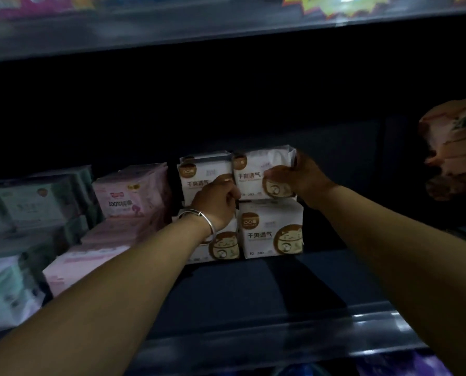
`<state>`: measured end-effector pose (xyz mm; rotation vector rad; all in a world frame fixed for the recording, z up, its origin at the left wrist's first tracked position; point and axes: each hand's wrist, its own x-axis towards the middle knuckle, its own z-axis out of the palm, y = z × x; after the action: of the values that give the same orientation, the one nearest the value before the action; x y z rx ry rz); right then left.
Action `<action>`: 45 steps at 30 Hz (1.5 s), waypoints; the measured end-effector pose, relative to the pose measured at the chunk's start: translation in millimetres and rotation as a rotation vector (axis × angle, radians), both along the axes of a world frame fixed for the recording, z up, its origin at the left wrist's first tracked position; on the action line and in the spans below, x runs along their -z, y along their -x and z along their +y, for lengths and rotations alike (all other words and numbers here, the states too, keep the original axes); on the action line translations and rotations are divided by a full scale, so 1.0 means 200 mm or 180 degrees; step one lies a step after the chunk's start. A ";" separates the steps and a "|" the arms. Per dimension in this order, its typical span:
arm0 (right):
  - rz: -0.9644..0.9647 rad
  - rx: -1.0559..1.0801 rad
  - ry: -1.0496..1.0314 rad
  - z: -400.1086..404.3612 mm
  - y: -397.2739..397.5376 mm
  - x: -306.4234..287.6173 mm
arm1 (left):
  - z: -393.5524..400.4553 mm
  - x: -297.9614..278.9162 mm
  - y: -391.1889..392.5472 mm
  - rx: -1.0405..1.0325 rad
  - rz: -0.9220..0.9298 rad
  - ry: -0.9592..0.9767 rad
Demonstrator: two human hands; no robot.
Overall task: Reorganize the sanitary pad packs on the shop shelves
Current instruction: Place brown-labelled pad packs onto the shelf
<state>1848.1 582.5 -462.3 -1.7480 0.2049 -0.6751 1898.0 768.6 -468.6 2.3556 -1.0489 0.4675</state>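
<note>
head view: dim shelf, four white packs stacked two by two. right hand grips the top right pack; left hand curls against the top left pack, grip unclear.

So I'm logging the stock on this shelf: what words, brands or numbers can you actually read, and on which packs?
"干爽透气": lower right white pack with brown cat emblem; again on the upper right white pack, which the right hand grips.
"10": bottom edge of that lower right pack; the number beside it is blurred.
"100": pink pack; the rest is blurred.
Green packs: unreadable.
</note>
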 end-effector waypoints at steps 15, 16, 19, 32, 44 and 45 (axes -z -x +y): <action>0.0478 0.0620 0.0495 0.03 -0.06 0.04 | 0.00 0.03 -0.03 -0.0231 -0.0021 -0.0209; 0.0541 0.0787 0.0681 0.03 -0.04 0.04 | 0.01 0.03 -0.02 -0.0242 -0.0002 -0.0225; 0.0722 0.1209 0.1535 0.07 0.06 0.03 | 0.04 0.03 0.06 -0.0209 -0.0015 -0.0243; 0.0229 0.1096 0.3639 0.47 1.05 0.52 | 0.29 0.45 0.82 0.0122 -0.0594 -0.0149; 0.1472 0.0197 0.3376 0.56 1.58 1.62 | 0.42 1.56 1.30 0.0545 0.0600 -0.0991; 0.1707 0.0089 0.3360 0.56 1.58 1.70 | 0.43 1.65 1.30 0.0546 0.0711 -0.1117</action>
<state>1532.6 694.7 -802.9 -2.9374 0.2599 -0.3044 1637.0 853.7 -798.1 2.5110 -1.2943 -0.0498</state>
